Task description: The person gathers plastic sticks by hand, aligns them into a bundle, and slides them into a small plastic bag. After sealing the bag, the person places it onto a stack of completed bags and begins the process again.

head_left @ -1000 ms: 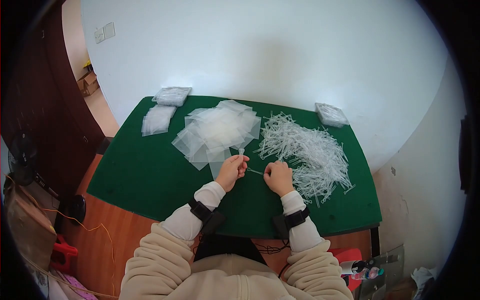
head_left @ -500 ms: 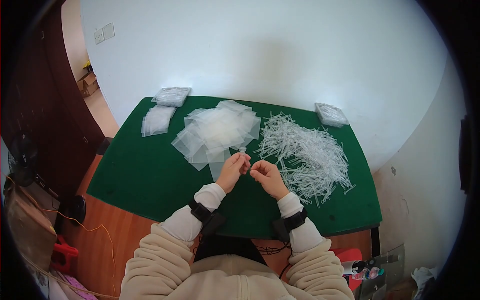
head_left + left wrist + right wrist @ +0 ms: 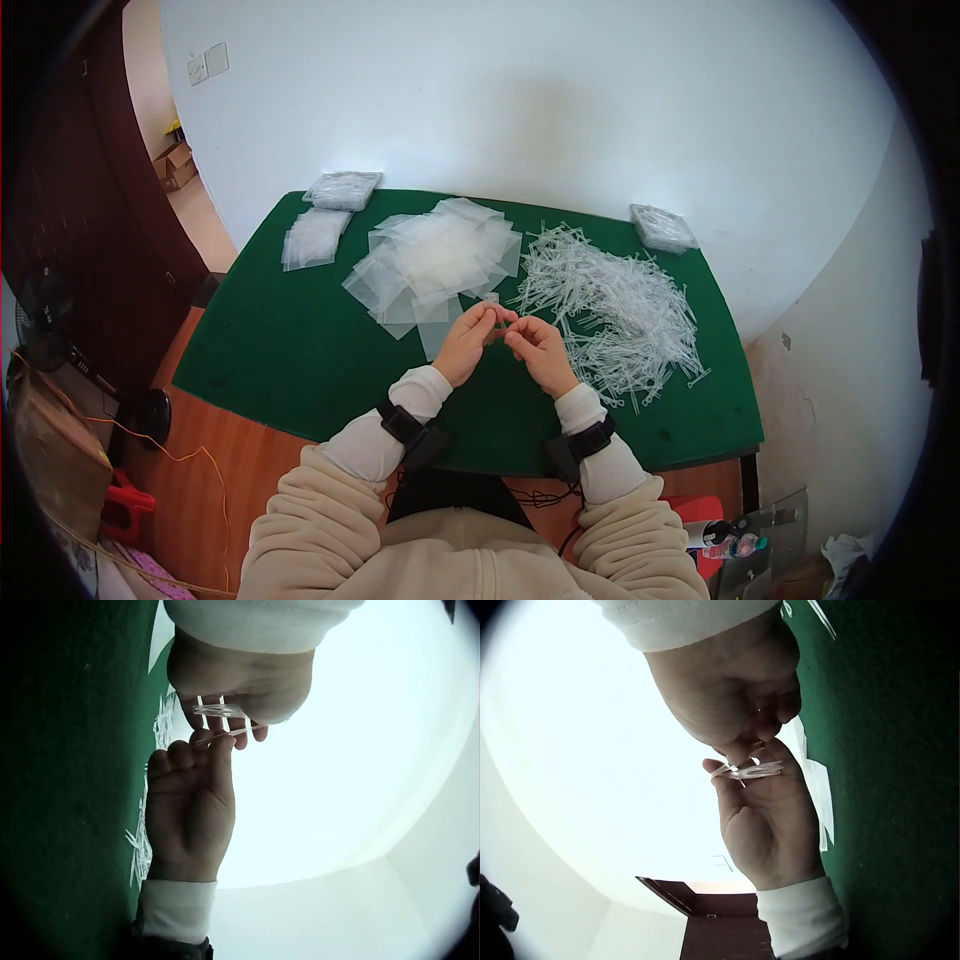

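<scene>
My left hand [image 3: 464, 345] holds a small bundle of thin clear plastic sticks [image 3: 759, 772] across its fingers, above the green table. Close beside it, my right hand [image 3: 543, 355] pinches a single clear stick [image 3: 238, 732] between thumb and forefinger, right at the left fingertips. To the right of the hands spreads a big heap of loose clear sticks with ringed ends [image 3: 625, 320]. Just beyond the left hand lies a loose pile of flat clear plastic bags [image 3: 440, 255].
At the table's back left sit a packed stack of clear packets [image 3: 343, 191] and some flat bags [image 3: 316, 240]. Another wrapped pack [image 3: 663, 229] is at the back right corner. The green tabletop [image 3: 270, 340] meets a white wall behind.
My right hand has moved left from the edge of the stick heap to the left hand, bringing a stick. The left hand has stayed nearly in place with its bundle.
</scene>
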A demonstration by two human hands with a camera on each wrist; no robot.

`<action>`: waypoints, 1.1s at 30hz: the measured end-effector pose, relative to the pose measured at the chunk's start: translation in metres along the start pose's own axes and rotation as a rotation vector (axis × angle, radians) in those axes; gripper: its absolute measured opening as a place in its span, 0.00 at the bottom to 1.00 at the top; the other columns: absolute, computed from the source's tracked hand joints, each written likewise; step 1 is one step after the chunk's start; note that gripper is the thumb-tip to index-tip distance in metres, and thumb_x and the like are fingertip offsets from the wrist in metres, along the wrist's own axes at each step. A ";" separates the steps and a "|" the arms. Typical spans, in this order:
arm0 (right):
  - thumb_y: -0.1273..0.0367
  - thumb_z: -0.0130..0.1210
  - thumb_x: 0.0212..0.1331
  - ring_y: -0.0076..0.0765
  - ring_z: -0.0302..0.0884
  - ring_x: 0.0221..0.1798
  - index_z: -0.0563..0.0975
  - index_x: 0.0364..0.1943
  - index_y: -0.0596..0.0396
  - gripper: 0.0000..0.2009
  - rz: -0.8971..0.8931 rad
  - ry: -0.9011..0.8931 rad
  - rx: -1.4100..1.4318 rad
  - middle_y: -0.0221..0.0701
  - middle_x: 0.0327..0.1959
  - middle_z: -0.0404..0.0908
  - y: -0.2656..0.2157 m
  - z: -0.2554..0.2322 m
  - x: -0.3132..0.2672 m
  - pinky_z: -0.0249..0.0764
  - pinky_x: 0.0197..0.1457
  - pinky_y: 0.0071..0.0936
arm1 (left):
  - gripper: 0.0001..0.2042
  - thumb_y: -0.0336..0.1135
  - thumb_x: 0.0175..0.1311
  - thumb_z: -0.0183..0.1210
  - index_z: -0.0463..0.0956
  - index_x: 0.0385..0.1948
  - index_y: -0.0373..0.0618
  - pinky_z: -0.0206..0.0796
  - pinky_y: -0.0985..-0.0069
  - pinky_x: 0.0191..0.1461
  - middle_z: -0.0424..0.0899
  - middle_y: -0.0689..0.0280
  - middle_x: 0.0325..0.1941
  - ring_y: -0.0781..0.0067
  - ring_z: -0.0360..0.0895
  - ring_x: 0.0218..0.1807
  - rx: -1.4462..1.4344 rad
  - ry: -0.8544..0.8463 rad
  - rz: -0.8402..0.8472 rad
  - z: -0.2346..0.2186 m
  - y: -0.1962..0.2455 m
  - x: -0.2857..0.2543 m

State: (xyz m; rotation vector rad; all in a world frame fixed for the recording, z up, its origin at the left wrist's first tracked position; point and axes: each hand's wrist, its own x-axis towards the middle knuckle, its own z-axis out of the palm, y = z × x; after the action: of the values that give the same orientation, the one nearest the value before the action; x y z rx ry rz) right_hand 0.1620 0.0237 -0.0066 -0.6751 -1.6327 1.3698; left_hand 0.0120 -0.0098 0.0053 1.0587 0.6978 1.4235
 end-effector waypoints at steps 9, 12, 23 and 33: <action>0.72 0.52 0.55 0.14 0.65 0.27 0.75 0.34 0.56 0.05 0.138 -0.068 0.095 0.20 0.26 0.72 -0.011 0.005 -0.002 0.62 0.30 0.13 | 0.11 0.36 0.68 0.42 0.71 0.39 0.40 0.62 0.82 0.45 0.75 0.68 0.38 0.81 0.69 0.39 0.234 -0.055 0.102 0.003 0.000 -0.002; 0.72 0.52 0.55 0.14 0.65 0.27 0.76 0.36 0.56 0.06 0.153 -0.078 0.114 0.20 0.26 0.72 -0.017 0.006 -0.003 0.62 0.30 0.13 | 0.11 0.36 0.68 0.42 0.71 0.39 0.40 0.62 0.83 0.43 0.75 0.69 0.37 0.82 0.69 0.38 0.248 -0.054 0.118 0.003 -0.001 -0.002; 0.71 0.52 0.57 0.14 0.64 0.24 0.74 0.31 0.57 0.04 0.131 -0.079 0.013 0.20 0.26 0.73 0.001 -0.001 -0.001 0.61 0.28 0.12 | 0.11 0.36 0.68 0.43 0.71 0.39 0.39 0.63 0.84 0.39 0.77 0.68 0.33 0.81 0.72 0.35 0.238 -0.056 0.139 -0.002 -0.002 0.001; 0.75 0.52 0.55 0.15 0.69 0.28 0.74 0.37 0.59 0.06 -0.158 0.297 -0.104 0.23 0.28 0.75 -0.005 0.002 0.001 0.65 0.32 0.13 | 0.10 0.36 0.67 0.42 0.70 0.39 0.42 0.54 0.85 0.26 0.70 0.70 0.26 0.83 0.62 0.22 0.083 -0.040 -0.132 -0.003 0.004 -0.001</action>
State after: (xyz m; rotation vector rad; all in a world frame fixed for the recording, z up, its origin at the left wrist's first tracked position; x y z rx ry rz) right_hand 0.1606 0.0225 -0.0020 -0.7549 -1.4910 1.0243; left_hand 0.0077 -0.0114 0.0072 1.0824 0.7890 1.2663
